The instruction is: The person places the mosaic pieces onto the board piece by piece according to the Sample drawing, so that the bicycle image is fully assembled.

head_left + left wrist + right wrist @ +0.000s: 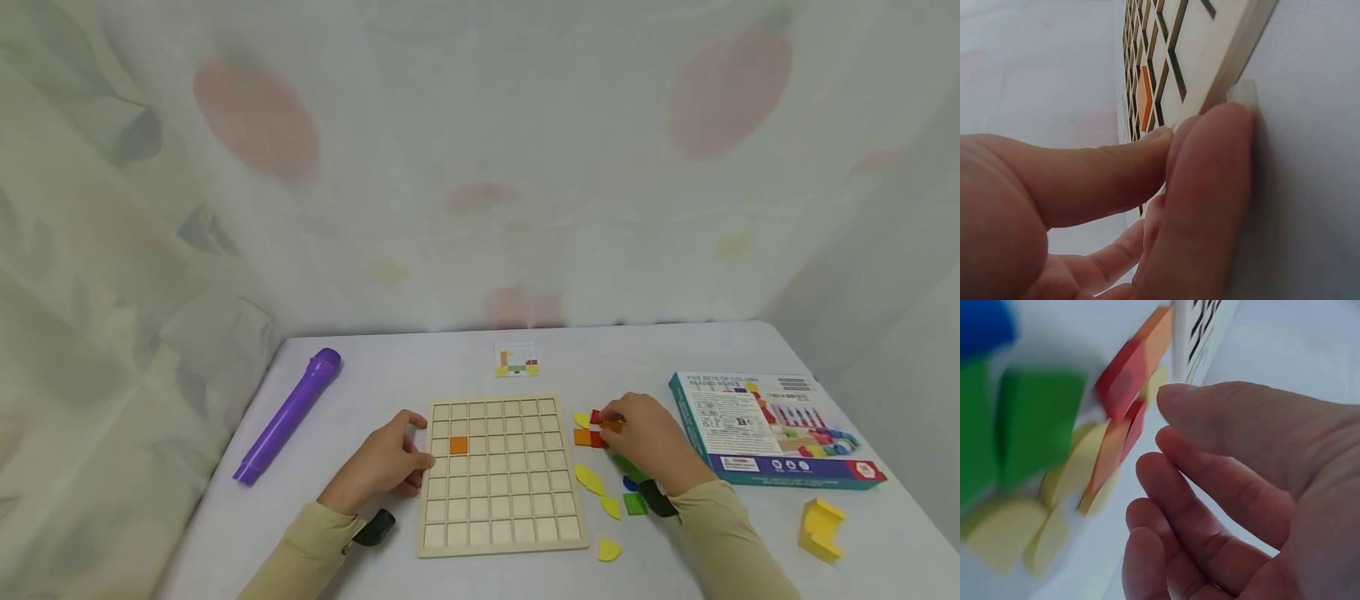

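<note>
A square wooden grid board (502,546) lies on the table, with one orange square tile (459,445) in a cell toward its upper left. My left hand (386,458) rests at the board's left edge, bent fingers and thumb touching the rim. Over the loose pieces right of the board hovers my right hand (645,429). Its thumb and fingers stand apart in the right wrist view, with nothing between them. Under and beside it lie red tiles (1124,381), orange tiles (582,437), a green square (634,504), a partly hidden blue piece (630,483) and yellow curved pieces (589,479).
Behind the board lies a small pattern card (516,359). A purple microphone-shaped tube (288,417) is at the left. On the right are a flat printed box (780,429) and a yellow notched block (822,530). A patterned curtain (480,167) hangs behind the table.
</note>
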{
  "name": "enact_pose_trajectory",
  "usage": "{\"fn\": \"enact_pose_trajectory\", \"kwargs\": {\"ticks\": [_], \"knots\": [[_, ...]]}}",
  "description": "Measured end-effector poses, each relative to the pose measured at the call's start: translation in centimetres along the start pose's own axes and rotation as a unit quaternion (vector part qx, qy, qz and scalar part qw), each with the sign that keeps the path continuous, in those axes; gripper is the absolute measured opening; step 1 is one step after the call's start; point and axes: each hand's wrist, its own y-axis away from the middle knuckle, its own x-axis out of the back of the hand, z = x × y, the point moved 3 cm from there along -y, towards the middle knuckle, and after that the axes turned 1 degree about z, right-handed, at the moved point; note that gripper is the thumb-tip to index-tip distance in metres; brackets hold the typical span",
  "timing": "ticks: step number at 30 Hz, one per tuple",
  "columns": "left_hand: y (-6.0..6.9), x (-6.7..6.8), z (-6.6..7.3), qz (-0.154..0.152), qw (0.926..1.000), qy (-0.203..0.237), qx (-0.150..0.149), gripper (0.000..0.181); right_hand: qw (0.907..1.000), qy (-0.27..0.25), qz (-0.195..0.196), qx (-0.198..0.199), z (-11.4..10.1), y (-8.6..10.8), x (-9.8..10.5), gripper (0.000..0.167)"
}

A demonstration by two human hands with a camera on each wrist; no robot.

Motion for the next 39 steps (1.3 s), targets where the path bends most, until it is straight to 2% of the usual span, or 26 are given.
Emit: {"fn": "enact_pose_trajectory", "kwargs": {"ticks": [6,15,22,31,39], "knots": [[-0.2,-0.1,0.0,0.001,1.0,-0.002,-0.001,0.061,0.9994,-0.01,-0.014,-0.031,0.9,0.1,0.6,0.017],[-0.1,0.0,0.2,0.005,1.0,-0.006,0.0,0.061,0.998,-0.013,-0.013,-0.06,1.3,-0.3,0.2,0.02],[-0.1,-0.1,-0.1,0.003,1.0,-0.007,0.001,0.061,0.9959,-0.03,-0.019,-0.083,1.4,-0.1,-0.3,0.025],[-0.3,-0.1,-0.2,0.003,1.0,-0.001,0.001,0.061,0.9963,-0.025,-0.015,-0.08,1.6,0.0,-0.2,0.029],[-0.1,0.0,0.0,0.006,1.0,-0.003,0.003,0.061,0.9968,-0.019,-0.013,-0.077,1.8,-0.1,0.0,0.025]]}}
